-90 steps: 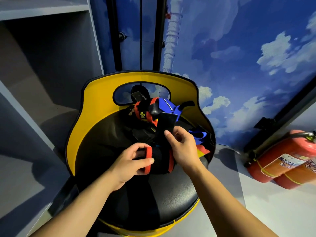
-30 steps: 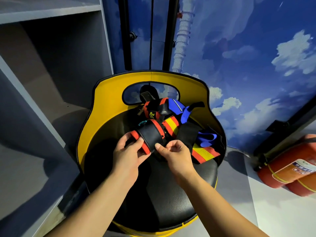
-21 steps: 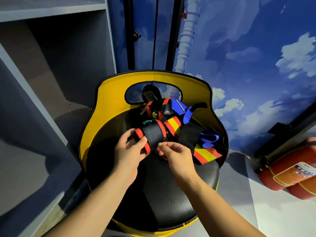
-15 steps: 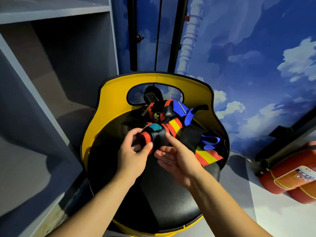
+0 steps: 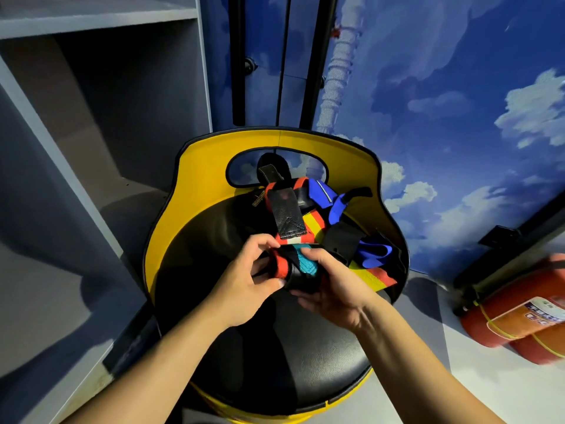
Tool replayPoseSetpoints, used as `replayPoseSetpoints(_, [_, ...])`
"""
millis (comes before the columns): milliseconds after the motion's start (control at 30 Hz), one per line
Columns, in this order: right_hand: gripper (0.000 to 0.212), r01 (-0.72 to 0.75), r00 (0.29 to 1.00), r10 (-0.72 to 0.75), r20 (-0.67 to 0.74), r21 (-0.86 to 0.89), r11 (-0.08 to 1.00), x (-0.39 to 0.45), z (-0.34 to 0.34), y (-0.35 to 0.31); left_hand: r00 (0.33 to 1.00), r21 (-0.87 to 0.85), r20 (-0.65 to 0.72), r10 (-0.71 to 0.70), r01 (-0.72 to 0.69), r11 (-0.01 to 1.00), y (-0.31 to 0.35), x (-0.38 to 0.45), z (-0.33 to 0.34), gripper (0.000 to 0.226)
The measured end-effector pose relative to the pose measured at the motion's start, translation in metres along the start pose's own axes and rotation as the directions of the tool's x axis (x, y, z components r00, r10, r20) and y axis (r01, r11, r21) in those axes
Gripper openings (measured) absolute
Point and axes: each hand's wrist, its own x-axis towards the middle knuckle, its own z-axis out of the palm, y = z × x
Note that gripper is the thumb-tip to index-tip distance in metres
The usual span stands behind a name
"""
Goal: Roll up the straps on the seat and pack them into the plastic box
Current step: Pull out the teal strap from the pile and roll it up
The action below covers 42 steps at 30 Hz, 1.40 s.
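Together, the left hand point(image 5: 244, 278) and right hand point(image 5: 331, 287) gripped a rolled black-and-red strap point(image 5: 293, 269) above the seat point(image 5: 290, 362).

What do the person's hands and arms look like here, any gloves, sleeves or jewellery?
Both are bare: the left hand and right hand wear no gloves, and no rings or watch show. Both forearms are uncovered down to the frame edge, with no sleeve in view. Fingernails are short and unpainted.

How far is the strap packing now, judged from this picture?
Early stage. In hand: both the left hand and right hand grip one black-and-red rolled strap over the seat. Left: the loose straps piled behind. No plastic box is in view.
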Motion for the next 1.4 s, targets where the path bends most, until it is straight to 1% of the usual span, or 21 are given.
replayPoseSetpoints(67, [0.066,0.005,1.000,-0.005,0.001,0.010,1.000,0.002,-0.002,0.002,1.000,-0.027,0.000,-0.028,0.028,0.999,0.002,-0.001,0.000,0.074])
replayPoseSetpoints(133, [0.068,0.021,1.000,-0.021,-0.012,0.024,0.999,0.004,-0.002,0.004,0.997,-0.014,0.015,-0.081,0.082,0.997,0.003,0.000,-0.003,0.094])
replayPoseSetpoints(167, [0.068,0.033,0.999,-0.032,-0.026,0.033,0.999,0.004,-0.001,0.005,0.994,-0.001,0.027,-0.104,0.104,0.995,0.004,0.000,-0.005,0.097])
replayPoseSetpoints(233, [0.069,0.058,0.997,-0.056,-0.045,0.044,0.997,0.006,0.000,0.008,0.989,-0.051,0.046,-0.139,0.141,0.989,0.006,0.001,-0.005,0.090])
replayPoseSetpoints(333, [0.070,0.088,0.996,-0.087,-0.038,0.038,0.995,0.007,0.003,0.011,0.972,-0.237,0.082,-0.222,0.235,0.943,0.013,0.001,0.000,0.069])
replayPoseSetpoints(467, [0.069,0.106,0.994,-0.106,-0.011,0.004,0.994,0.009,0.003,0.013,0.954,-0.328,0.077,-0.289,0.298,0.896,0.014,0.001,-0.001,0.049])
replayPoseSetpoints(567, [0.072,0.111,0.994,-0.111,0.001,-0.030,0.993,0.010,0.005,0.016,0.938,-0.392,0.080,-0.337,0.340,0.855,0.014,0.002,-0.005,0.052])
replayPoseSetpoints(700, [0.055,0.141,0.989,-0.145,-0.025,-0.121,0.983,0.002,0.008,0.012,0.923,-0.446,0.056,-0.380,0.364,0.818,0.010,0.004,-0.006,0.046])
replayPoseSetpoints(800, [0.045,0.234,0.969,-0.245,-0.032,-0.195,0.952,-0.002,0.009,0.006,0.910,-0.461,0.013,-0.414,0.373,0.805,0.007,0.005,-0.005,0.044])
replayPoseSetpoints(833, [0.048,0.282,0.952,-0.299,-0.062,-0.199,0.939,-0.003,0.010,0.003,0.907,-0.461,0.000,-0.420,0.373,0.805,0.007,0.006,-0.005,0.043])
replayPoseSetpoints(900, [0.077,0.352,0.889,-0.410,-0.203,-0.270,0.896,0.002,0.006,0.001,0.903,-0.464,-0.023,-0.430,0.371,0.804,0.006,0.007,-0.007,0.042])
replayPoseSetpoints(933, [0.089,0.379,0.829,-0.486,-0.276,-0.362,0.852,0.005,0.002,-0.001,0.900,-0.461,-0.031,-0.436,0.374,0.804,0.005,0.007,-0.007,0.041])
replayPoseSetpoints(967, [0.091,0.413,0.753,-0.582,-0.308,-0.467,0.782,0.004,0.000,-0.003,0.896,-0.451,-0.037,-0.443,0.381,0.807,0.004,0.007,-0.008,0.042])
replayPoseSetpoints(1000, [0.085,0.467,0.676,-0.683,-0.276,-0.556,0.687,0.005,-0.003,-0.004,0.892,-0.432,-0.040,-0.450,0.391,0.813,0.004,0.006,-0.007,0.043])
replayPoseSetpoints(1033, [0.075,0.526,0.630,-0.749,-0.208,-0.596,0.607,0.004,-0.004,-0.005,0.890,-0.409,-0.038,-0.455,0.402,0.820,0.004,0.005,-0.006,0.043])
replayPoseSetpoints(1067, [0.064,0.587,0.614,-0.778,-0.131,-0.584,0.561,0.002,-0.004,-0.007,0.888,-0.386,-0.033,-0.458,0.411,0.826,0.005,0.004,-0.005,0.043])
replayPoseSetpoints(1133, [0.047,0.668,0.630,-0.777,-0.008,-0.505,0.547,0.000,0.000,-0.009,0.890,-0.355,-0.017,-0.456,0.421,0.835,0.006,0.003,-0.002,0.041])
replayPoseSetpoints(1167, [0.039,0.689,0.615,-0.788,0.014,-0.494,0.530,0.000,0.002,-0.010,0.892,-0.346,-0.010,-0.451,0.421,0.839,0.006,0.002,-0.001,0.039])
replayPoseSetpoints(1267, [0.016,0.700,0.563,-0.826,0.003,-0.532,0.476,0.005,0.001,-0.011,0.893,-0.332,-0.010,-0.449,0.421,0.844,0.007,0.001,0.001,0.037])
replayPoseSetpoints(1367, [0.011,0.725,0.539,-0.841,0.035,-0.527,0.443,0.004,0.001,-0.010,0.887,-0.360,-0.075,-0.456,0.403,0.842,0.008,0.003,-0.001,0.039])
replayPoseSetpoints(1400, [0.012,0.738,0.504,-0.860,0.075,-0.555,0.384,0.003,0.000,-0.009,0.883,-0.381,-0.111,-0.457,0.387,0.840,0.008,0.004,-0.002,0.038])
